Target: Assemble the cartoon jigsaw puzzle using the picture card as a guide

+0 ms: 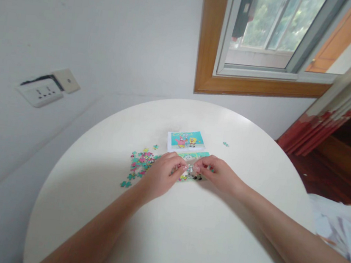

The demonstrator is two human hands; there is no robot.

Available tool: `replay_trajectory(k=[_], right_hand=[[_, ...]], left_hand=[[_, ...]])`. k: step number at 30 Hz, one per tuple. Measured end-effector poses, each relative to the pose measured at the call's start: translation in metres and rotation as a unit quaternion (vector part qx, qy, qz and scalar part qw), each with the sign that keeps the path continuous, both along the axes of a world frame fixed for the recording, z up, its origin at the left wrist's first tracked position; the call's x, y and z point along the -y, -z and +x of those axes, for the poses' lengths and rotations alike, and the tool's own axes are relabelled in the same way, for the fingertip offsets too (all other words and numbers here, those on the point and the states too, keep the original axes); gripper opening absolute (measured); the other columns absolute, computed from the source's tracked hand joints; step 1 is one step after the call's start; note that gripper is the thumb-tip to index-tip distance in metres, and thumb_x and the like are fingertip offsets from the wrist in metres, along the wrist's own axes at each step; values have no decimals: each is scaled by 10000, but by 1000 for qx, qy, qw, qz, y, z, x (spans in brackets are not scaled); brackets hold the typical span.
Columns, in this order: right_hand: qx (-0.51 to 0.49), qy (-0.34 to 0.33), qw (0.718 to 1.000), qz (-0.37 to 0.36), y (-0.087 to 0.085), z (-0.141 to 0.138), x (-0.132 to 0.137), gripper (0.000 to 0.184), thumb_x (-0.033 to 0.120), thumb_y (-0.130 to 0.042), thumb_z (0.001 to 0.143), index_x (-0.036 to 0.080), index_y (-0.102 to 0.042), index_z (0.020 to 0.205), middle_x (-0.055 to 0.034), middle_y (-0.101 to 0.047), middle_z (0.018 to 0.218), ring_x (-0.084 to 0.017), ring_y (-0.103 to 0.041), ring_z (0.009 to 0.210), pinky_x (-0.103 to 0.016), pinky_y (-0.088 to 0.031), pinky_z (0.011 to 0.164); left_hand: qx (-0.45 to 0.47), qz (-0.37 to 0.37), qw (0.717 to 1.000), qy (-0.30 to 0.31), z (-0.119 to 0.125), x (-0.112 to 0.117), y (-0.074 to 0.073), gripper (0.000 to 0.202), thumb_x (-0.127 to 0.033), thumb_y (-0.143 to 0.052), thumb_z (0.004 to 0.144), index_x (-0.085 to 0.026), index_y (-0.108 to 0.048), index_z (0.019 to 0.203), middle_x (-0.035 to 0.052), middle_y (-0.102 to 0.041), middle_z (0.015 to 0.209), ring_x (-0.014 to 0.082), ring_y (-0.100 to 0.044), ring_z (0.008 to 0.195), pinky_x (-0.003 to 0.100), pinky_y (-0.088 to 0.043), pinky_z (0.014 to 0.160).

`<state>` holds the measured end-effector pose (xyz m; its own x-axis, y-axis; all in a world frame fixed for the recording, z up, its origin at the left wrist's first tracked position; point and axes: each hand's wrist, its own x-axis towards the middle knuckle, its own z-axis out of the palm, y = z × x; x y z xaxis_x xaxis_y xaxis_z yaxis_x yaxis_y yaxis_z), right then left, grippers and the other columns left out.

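My left hand (163, 170) and my right hand (219, 174) meet fingertip to fingertip over a partly assembled jigsaw puzzle (205, 154). Both are closed in a pinch around small pale jigsaw pieces (190, 168) held between them; whether these are joined cannot be made out. Fingers hide much of the puzzle below. Just beyond it lies a picture card (187, 140) with a pink and a yellow cartoon figure on turquoise. Loose jigsaw pieces (141, 163) in turquoise, pink and yellow are heaped left of my left hand, which covers some of them.
A round white table (163, 232) carries everything. One stray piece (226, 144) lies toward the right. Behind the table are the wall with a socket (43, 93) and a wood-framed window (207, 80). Papers (339, 228) lie beyond the table's right edge, below a curtain (319, 128).
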<state>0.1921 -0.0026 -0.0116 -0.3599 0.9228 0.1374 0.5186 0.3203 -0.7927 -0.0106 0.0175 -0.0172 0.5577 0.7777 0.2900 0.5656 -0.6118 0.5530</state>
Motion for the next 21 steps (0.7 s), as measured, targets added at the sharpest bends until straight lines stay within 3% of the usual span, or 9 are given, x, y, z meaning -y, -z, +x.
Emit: replay_trajectory(k=[4,11,21], right_hand=[[4,1,1000,17,1,2,-2,240,265,-492,853,172,-684,743,-24,-668,729,-134,-563,696,-232,-414,667],[21,-5,998,67,1,3,-2,194,254,-556,819,178,-702,718,-33,-674,740,-159,-581,770,-276,-417,781],[32,22,997,65,-1,2,-2,187,214,-544,834,173,-714,766,-43,-673,797,-162,-579,815,-284,-408,812]], left_hand=[[13,-13,1000,-10,-1,0,1,172,-232,-463,887,-190,-629,897,41,-589,882,175,-546,872,283,-428,777],[31,-19,999,-6,-1,-1,5,167,-224,-465,884,-192,-627,903,40,-592,891,171,-552,876,277,-436,783],[0,-20,1000,-11,0,-1,2,168,-214,-479,873,-176,-643,866,47,-610,890,186,-550,902,289,-426,784]])
